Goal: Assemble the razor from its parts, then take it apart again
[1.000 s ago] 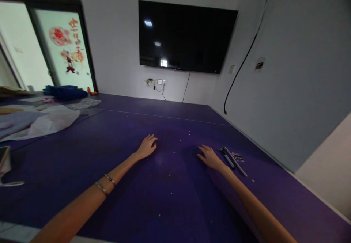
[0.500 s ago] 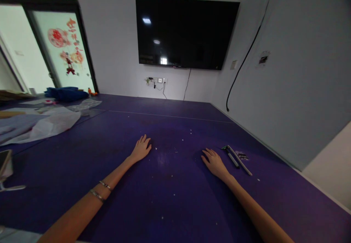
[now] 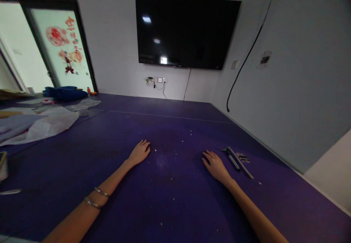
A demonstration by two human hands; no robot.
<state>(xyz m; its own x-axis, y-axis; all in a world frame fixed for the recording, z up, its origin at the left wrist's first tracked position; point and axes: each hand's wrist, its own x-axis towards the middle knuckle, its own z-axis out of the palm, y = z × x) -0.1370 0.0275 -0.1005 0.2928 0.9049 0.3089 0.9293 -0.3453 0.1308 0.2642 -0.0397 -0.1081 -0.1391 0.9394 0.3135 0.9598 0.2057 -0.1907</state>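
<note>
My left hand (image 3: 139,152) lies palm down on the purple tabletop (image 3: 164,184), open, with nothing in it. Two bracelets (image 3: 93,202) circle that forearm. To the right, my right hand (image 3: 215,166) also rests palm down, open and holding nothing. Just beyond its outer side lie a grey-handled tool with a green end (image 3: 233,162) and a pale thin bent strip (image 3: 244,167), close against each other. A small dark printed packet (image 3: 242,158) is beside them. Small white scraps (image 3: 155,150) dot the surface between and around my hands.
Crumpled clear plastic sheeting (image 3: 52,124) and a folded blue cloth (image 3: 65,93) lie on the left. A white object (image 3: 3,168) is cut off at the left edge. A black cable (image 3: 244,60) hangs by the right wall, and a television (image 3: 188,33) is mounted ahead.
My left hand has drawn back very slightly, its fingers a little closer together. My right hand stays nearly in place. The view has shifted a little.
</note>
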